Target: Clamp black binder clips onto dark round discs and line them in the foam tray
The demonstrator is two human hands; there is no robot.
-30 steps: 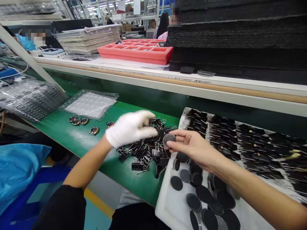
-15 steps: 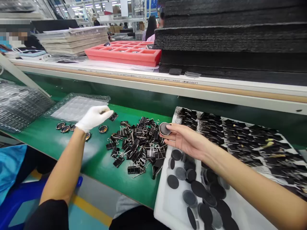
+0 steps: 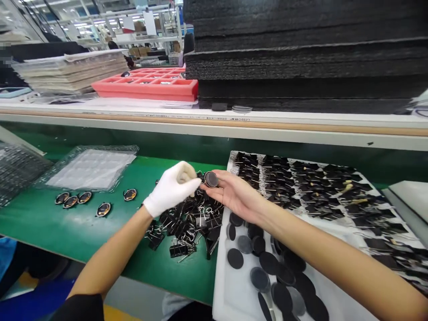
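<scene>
My right hand (image 3: 236, 194), bare, holds a small round dark piece with a light rim (image 3: 211, 179) between thumb and fingers. Beside it my left hand (image 3: 174, 187), in a white glove, has its fingers pinched together at the left edge of the round piece; what they hold is mostly hidden. Below both hands lies a pile of black binder clips (image 3: 182, 227) on the green table (image 3: 133, 249). Loose black discs (image 3: 235, 258) lie in the white foam tray (image 3: 222, 285) at the right. Several round pieces with orange centres (image 3: 103, 209) rest on the table at the left.
Rows of clips (image 3: 301, 178) fill the back of the foam tray. A clear plastic tray (image 3: 90, 167) lies at the left, near stacked clear trays (image 3: 16, 171). The shelf above holds a red compartment tray (image 3: 147, 91) and black foam sheets (image 3: 301, 62).
My left hand has moved right, from above the table to beside the round piece in my right hand. The black clip it held is now hidden. The view has shifted right.
</scene>
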